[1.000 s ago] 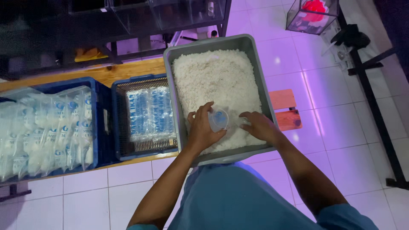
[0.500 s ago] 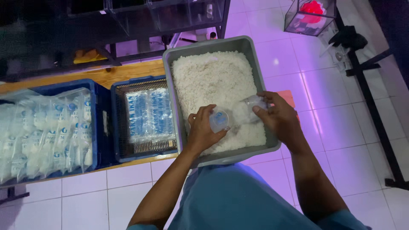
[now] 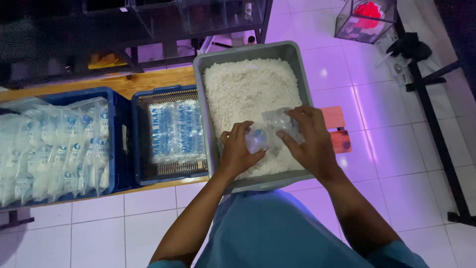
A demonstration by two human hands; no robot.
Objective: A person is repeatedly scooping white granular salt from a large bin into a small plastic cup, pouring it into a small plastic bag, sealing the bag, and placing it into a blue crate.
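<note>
A grey tub (image 3: 297, 64) full of white grains (image 3: 245, 92) stands in front of me. Over its near end my left hand (image 3: 238, 154) grips a small clear cup (image 3: 257, 140). My right hand (image 3: 307, 141) holds a clear plastic bag (image 3: 280, 121) next to the cup, the two touching. Both hands hover just above the grains.
A blue crate (image 3: 141, 144) with flat printed clear bags (image 3: 176, 129) sits left of the tub on a wooden bench (image 3: 148, 79). Further left, another blue crate (image 3: 113, 106) holds several filled bags (image 3: 54, 149). An orange stool (image 3: 339, 134) is at the right, and a black metal frame (image 3: 436, 129) stands on white floor tiles.
My right hand lifted from the tub's near edge with the clear bag and brought it up beside the cup. The left hand stayed almost still.
</note>
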